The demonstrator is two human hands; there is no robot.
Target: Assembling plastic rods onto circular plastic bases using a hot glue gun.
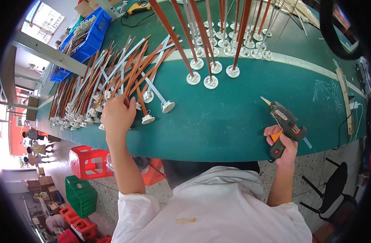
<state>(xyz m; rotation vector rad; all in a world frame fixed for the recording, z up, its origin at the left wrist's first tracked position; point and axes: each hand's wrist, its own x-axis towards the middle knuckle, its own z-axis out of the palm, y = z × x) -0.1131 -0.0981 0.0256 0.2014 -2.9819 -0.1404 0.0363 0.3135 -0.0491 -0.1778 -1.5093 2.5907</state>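
Note:
My right hand [282,146] grips a dark hot glue gun [288,123] with an orange trigger; its nozzle points up and to the left above the green table [218,121]. At the left, my left hand [119,115] reaches into a heap of long brown and silver strips [108,77] with round white bases. Its fingers are curled in, and what they hold is hidden behind the hand. Just right of it lie a loose silver strip with a white disc base [168,107] and another white base [148,119] on a brown strip.
Several strips stand upright on white disc bases [211,82] at the table's far middle. A blue crate [92,38] of parts sits far left. A wooden bar [344,101] with cables lies at the right edge. Red stools [89,163] and a black chair [331,186] stand below.

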